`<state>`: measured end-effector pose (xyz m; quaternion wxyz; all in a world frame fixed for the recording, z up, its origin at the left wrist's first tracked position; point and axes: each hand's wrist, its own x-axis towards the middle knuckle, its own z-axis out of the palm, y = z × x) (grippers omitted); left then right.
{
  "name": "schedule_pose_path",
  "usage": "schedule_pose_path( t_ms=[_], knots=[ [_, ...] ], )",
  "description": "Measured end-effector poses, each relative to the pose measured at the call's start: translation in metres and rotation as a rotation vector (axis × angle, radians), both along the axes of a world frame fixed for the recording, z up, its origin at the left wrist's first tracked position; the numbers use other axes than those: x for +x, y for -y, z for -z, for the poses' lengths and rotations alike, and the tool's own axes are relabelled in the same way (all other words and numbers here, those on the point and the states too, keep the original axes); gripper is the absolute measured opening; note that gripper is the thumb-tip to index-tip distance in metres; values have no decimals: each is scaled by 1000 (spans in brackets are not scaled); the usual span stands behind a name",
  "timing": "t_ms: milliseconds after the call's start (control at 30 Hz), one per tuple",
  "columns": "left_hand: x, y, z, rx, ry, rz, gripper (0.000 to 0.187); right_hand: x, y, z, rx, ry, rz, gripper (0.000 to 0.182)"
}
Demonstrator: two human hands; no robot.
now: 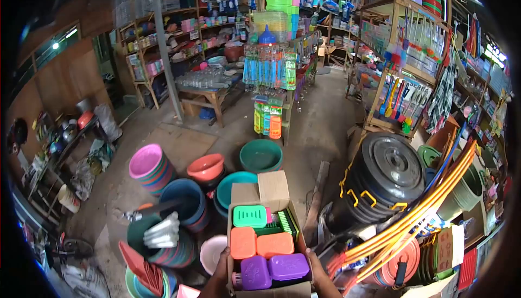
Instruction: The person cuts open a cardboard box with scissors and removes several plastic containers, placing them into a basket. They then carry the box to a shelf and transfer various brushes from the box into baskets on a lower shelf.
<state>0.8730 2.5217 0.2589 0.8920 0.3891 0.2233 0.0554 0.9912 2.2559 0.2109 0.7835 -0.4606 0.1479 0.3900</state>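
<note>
An open cardboard box (pixel 272 185) is held between my left hand (pixel 221 270) and my right hand (pixel 317 268), one on each side near its front end. Inside lie a green plastic case (pixel 249 216), two orange cases (pixel 275 245), two purple cases (pixel 288 267) and green-bristled brushes (pixel 286 222). The box flaps stand up at the far end. Both hands are partly cut off by the lower frame edge, with fingers pressed against the cardboard.
Stacked basins and buckets (pixel 146 162) stand left of and beyond the box. A large black lidded bin (pixel 393 162) and orange-yellow hoses (pixel 418 203) are at the right. Farther off are a hanging display (pixel 268 67), a wooden table (pixel 209 94) and loaded shelves.
</note>
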Motion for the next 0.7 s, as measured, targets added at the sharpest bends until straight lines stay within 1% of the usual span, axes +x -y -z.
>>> schedule_pose_path(
  t_ms=[33, 67, 100, 167, 233, 267, 300, 367, 400, 467, 533, 567, 600, 667, 700],
  knots=[
    [24, -18, 0, -7, 2, 17, 77, 23, -15, -7, -7, 2, 17, 59],
    [45, -31, 0, -28, -56, 68, 76, 44, -26, -13, -26, 40, 36, 59],
    [70, -41, -14, -47, -110, 128, 76, 64, -35, -20, -46, 82, 63, 60],
    [120, -61, -11, -37, -112, 172, 76, 105, -46, -17, -80, 122, 109, 59],
    [167, -76, 3, -134, 88, 215, 74, 136, -55, -25, -57, 191, 133, 58],
    [189, -75, -21, -109, 96, 190, 73, 152, -58, -29, -62, 142, 144, 56],
    [211, -84, -11, -132, 73, 207, 72, 163, -61, -35, -57, 161, 182, 54],
    [245, -86, -45, -124, 68, 263, 71, 189, -71, -59, -67, 198, 274, 53],
    [263, -91, -42, -130, 63, 290, 71, 204, -70, -58, -72, 184, 272, 53],
    [309, -96, -31, -124, -52, 349, 71, 231, -65, -59, -116, 160, 310, 54],
    [358, -94, -23, -166, 1, 397, 71, 269, -64, -51, -136, 130, 359, 56],
    [384, -95, -20, -197, 40, 420, 71, 291, -59, -40, -79, 171, 326, 58],
    [410, -95, -16, -196, 47, 425, 71, 312, -59, -39, -55, 146, 334, 58],
    [464, -96, -9, -111, -57, 433, 74, 357, -61, -36, -22, 125, 344, 58],
    [494, -93, -6, -67, -108, 436, 75, 381, -61, -39, -76, 80, 370, 58]
  ],
)
